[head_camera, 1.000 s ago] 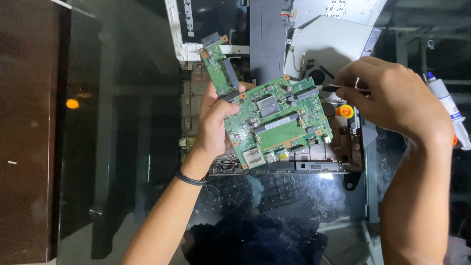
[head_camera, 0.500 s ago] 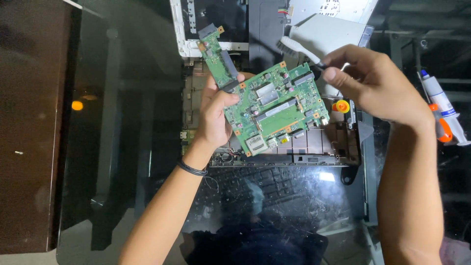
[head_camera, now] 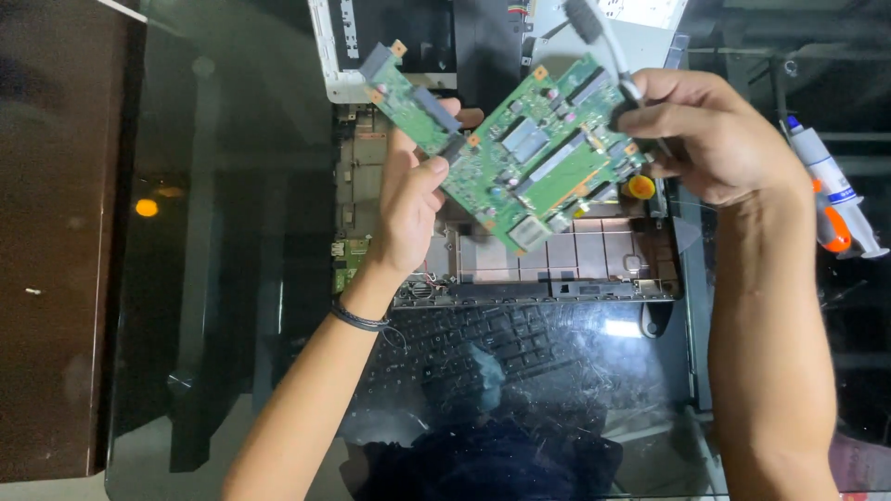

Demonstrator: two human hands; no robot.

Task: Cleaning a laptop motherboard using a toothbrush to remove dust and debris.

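A green laptop circuit board hangs tilted above an opened laptop chassis. My left hand grips the board's left part, thumb on top, fingers behind. My right hand pinches the board's right edge together with a thin white-handled tool that sticks up and to the left. A black band sits on my left wrist.
Under the glass table top lies a dark keyboard. An orange round part sits in the chassis. A white tube with an orange band lies at the right. White and grey laptop parts lie at the back; brown wood at the left.
Both hands have lifted the board and tilted it further, its left end now higher. The white tool in my right hand now points up over the board.
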